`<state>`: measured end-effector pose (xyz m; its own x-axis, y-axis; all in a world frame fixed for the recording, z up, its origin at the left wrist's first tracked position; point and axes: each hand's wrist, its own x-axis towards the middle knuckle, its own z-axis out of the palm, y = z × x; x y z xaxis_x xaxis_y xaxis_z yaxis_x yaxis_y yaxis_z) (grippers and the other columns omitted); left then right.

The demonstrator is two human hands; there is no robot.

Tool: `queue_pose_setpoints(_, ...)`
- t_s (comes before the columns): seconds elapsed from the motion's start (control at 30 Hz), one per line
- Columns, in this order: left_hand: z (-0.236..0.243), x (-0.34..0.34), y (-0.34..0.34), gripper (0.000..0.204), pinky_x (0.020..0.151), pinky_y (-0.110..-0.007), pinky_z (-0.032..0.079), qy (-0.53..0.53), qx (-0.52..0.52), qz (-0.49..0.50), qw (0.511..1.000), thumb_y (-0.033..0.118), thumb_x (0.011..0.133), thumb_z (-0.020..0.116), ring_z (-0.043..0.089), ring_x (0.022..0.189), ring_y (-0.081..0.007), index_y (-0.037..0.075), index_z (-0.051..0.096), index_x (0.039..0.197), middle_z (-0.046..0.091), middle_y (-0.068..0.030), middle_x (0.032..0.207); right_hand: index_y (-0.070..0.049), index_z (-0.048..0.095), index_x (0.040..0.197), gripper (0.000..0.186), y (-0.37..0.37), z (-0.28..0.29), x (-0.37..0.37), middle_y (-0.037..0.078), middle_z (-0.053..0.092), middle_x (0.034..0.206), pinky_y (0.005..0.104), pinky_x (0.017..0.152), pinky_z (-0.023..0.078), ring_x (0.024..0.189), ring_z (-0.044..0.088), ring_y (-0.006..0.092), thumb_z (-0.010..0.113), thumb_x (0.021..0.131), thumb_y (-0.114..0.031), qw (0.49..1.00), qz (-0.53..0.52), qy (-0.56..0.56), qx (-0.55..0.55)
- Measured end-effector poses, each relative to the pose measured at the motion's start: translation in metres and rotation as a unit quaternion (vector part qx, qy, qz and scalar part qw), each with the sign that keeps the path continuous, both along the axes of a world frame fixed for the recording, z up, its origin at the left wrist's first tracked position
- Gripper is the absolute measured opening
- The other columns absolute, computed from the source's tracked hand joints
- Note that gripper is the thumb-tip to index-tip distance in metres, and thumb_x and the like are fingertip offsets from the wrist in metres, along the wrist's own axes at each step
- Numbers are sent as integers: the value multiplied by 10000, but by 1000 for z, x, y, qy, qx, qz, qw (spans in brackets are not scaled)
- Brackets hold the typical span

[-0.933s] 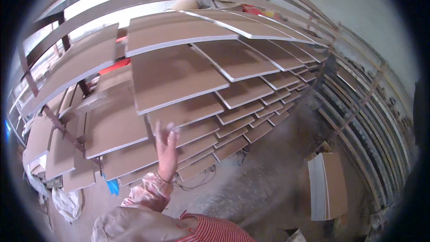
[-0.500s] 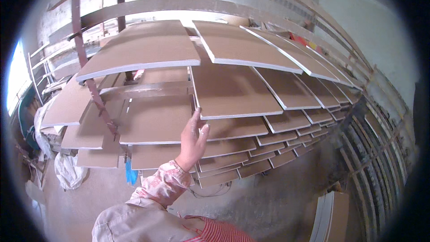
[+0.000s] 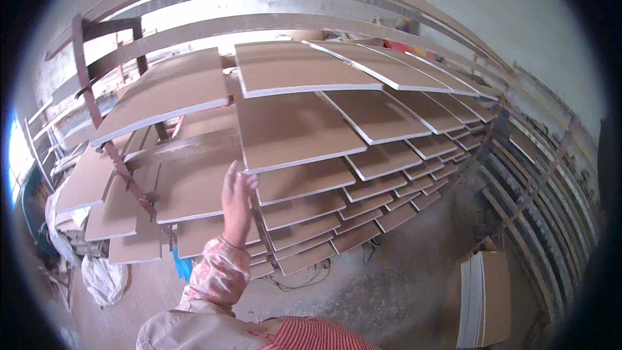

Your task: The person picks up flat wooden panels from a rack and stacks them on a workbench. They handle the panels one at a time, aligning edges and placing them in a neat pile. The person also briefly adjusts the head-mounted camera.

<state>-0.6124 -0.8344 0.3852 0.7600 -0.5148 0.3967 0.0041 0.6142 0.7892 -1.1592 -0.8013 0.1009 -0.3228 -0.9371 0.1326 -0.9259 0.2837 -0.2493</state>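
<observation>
My left hand (image 3: 238, 204) is raised at the near left corner of a brown-faced board (image 3: 301, 133) with white edges. This board lies flat on a middle level of a tall rack. The fingers point up, just left of the board's edge, and look apart, with nothing held between them. Whether the thumb side touches the corner cannot be made out. Another brown board (image 3: 197, 185) lies to the left of the hand, and a third board (image 3: 304, 68) rests on the level above. My right hand is out of view.
More boards fill the rack in stepped levels toward the right. A rusty upright (image 3: 107, 136) stands at the left, near a white sack (image 3: 103, 282). Several boards stand on edge as a stack (image 3: 492, 298) at lower right. Slatted racking (image 3: 544, 214) lines the right side.
My view has shifted, so the rack sits farther left in the picture. My left hand has moved from the board's front corner to just left of its edge, with the fingers straighter.
</observation>
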Motion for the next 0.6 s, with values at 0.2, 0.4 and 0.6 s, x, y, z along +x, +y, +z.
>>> queue_pose_setpoints(0.2,19,49,-37,409,1015,-467,428,130,57,-153,978,236,1015,531,471,1319,-254,28,472,1363,573,-98,1297,-81,544,1367,418,33,-19,-52,109,521,1407,414,1099,345,1284,468,251,539,986,-254,996,-81,-18,23)
queue_pose_setpoints(0.4,22,74,-56,274,960,-397,461,105,64,-159,980,160,916,617,587,1082,-243,34,622,1159,652,-90,1173,-75,539,1368,416,75,-35,-94,107,533,1394,401,1088,360,1262,489,247,540,990,-247,984,-166,-34,50)
queue_pose_setpoints(0.6,4,71,-52,269,970,-416,451,165,31,-135,977,157,896,622,557,1138,-255,30,635,1133,619,-90,1194,-68,534,1369,413,111,-51,-118,106,546,1382,388,1077,376,1241,509,242,541,994,-240,964,-249,-52,76)
